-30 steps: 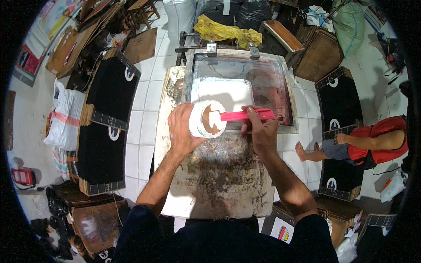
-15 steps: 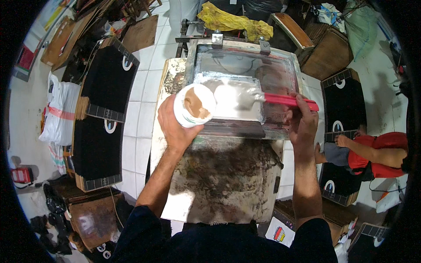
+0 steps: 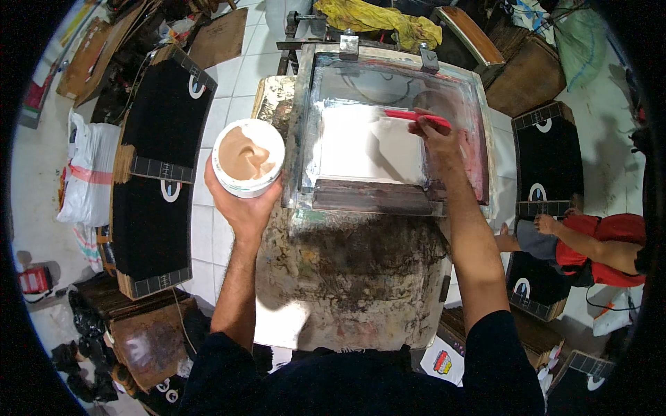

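Cupping the white tub [image 3: 244,185] from its near side, left grip [image 3: 240,211] holds; right grip [image 3: 440,143] pinches the red handle [image 3: 400,114].

Light's hard & uneven, seemingly from above. White patch [image 3: 340,149] nearly blown out, w/ 1 diagonal shadow nr the R hand [image 3: 440,137]; far end of the red handle [image 3: 400,114] gets lost in glare. Surface [image 3: 368,277]: 1 glaring spot btm L, much of the rest shaded. Shirt [image 3: 347,385] near-black, little detail. Ctr fairly sharp; fisheye bends edges, corners black.
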`<move>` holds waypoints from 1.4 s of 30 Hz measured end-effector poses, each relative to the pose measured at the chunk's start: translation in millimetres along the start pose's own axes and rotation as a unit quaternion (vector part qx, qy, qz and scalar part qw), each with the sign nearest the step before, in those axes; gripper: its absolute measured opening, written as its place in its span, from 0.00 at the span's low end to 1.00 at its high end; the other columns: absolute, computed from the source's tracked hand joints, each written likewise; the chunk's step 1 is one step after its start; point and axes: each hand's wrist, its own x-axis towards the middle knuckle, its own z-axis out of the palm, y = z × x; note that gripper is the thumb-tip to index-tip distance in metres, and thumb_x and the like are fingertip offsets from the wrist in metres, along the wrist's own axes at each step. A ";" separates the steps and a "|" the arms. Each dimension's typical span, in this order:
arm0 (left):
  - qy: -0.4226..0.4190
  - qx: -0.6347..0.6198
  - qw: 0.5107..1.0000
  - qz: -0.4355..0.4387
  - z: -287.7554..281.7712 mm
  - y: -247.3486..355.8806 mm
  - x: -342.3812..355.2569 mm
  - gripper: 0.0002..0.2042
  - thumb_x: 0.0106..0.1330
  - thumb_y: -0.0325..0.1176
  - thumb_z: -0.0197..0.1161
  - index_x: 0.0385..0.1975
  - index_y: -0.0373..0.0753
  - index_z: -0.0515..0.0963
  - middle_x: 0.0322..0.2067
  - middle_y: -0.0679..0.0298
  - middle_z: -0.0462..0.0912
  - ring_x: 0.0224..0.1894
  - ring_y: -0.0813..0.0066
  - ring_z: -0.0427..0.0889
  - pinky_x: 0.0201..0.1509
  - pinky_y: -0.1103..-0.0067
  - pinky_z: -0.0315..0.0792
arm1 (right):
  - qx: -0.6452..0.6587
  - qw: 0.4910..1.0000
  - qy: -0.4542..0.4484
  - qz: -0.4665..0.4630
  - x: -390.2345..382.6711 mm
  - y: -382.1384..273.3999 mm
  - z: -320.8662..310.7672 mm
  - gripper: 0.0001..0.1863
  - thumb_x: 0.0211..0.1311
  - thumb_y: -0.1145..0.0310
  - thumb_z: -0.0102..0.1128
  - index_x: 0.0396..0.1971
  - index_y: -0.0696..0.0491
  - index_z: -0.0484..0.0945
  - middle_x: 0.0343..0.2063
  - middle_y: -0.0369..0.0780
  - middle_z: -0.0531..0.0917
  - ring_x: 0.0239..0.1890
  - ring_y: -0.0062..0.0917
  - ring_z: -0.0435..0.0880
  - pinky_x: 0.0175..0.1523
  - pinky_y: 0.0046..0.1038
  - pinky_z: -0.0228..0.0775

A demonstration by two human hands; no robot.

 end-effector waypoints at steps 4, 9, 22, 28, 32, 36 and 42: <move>0.012 0.040 0.999 0.024 -0.2 -1.7 5.4 0.56 0.45 0.31 0.86 0.72 0.30 0.51 0.61 0.48 0.68 0.64 0.59 0.74 0.70 0.66 0.71 | 0.006 1.000 0.022 0.010 -16.3 -8.6 -40.8 0.15 0.68 0.72 0.68 0.52 0.60 0.84 0.38 0.43 0.89 0.40 0.28 0.90 0.50 0.32 0.86; -0.013 -0.023 0.999 0.018 10.7 3.1 11.8 0.55 0.46 0.30 0.85 0.71 0.30 0.52 0.61 0.49 0.69 0.64 0.61 0.74 0.69 0.67 0.72 | 0.069 0.997 0.039 -0.007 -26.9 -6.7 -63.5 0.16 0.69 0.71 0.68 0.53 0.61 0.83 0.43 0.43 0.88 0.42 0.29 0.89 0.52 0.30 0.85; -0.197 0.114 0.952 0.203 85.9 21.0 37.8 0.55 0.41 0.39 0.86 0.70 0.31 0.59 0.60 0.48 0.73 0.61 0.51 0.77 0.67 0.61 0.70 | 0.106 0.988 0.110 -0.020 -37.8 6.1 -95.8 0.15 0.68 0.71 0.69 0.52 0.60 0.83 0.40 0.43 0.89 0.41 0.31 0.90 0.51 0.34 0.86; -0.300 0.321 0.878 0.191 140.1 43.7 37.6 0.55 0.35 0.43 0.86 0.69 0.39 0.64 0.62 0.51 0.73 0.64 0.50 0.70 0.66 0.55 0.66 | 0.115 0.990 0.072 -0.029 -54.6 -60.4 -102.4 0.14 0.70 0.70 0.68 0.50 0.60 0.83 0.38 0.44 0.89 0.37 0.31 0.91 0.47 0.32 0.87; -0.293 0.245 0.904 0.193 170.8 67.9 14.4 0.54 0.36 0.42 0.86 0.68 0.38 0.64 0.62 0.51 0.73 0.64 0.49 0.70 0.65 0.55 0.66 | -0.009 0.998 -0.009 -0.053 -68.6 -142.4 -103.2 0.14 0.71 0.70 0.66 0.50 0.62 0.83 0.34 0.43 0.89 0.35 0.26 0.90 0.45 0.29 0.85; -0.260 0.078 0.932 0.240 201.7 108.2 -28.1 0.53 0.34 0.40 0.84 0.66 0.36 0.64 0.60 0.50 0.73 0.64 0.47 0.70 0.67 0.56 0.63 | -0.157 0.974 -0.128 -0.104 -79.7 -180.6 -100.2 0.14 0.69 0.71 0.67 0.50 0.61 0.85 0.31 0.41 0.89 0.33 0.21 0.87 0.43 0.24 0.81; -0.272 -0.257 0.920 -0.114 238.9 201.0 -130.3 0.56 0.42 0.38 0.87 0.70 0.32 0.54 0.63 0.48 0.69 0.65 0.59 0.75 0.68 0.65 0.73 | -0.161 0.965 -0.133 -0.160 -129.2 -161.2 -146.5 0.50 0.50 0.53 0.84 0.71 0.55 0.68 0.56 0.43 0.83 0.56 0.28 0.81 0.64 0.34 0.73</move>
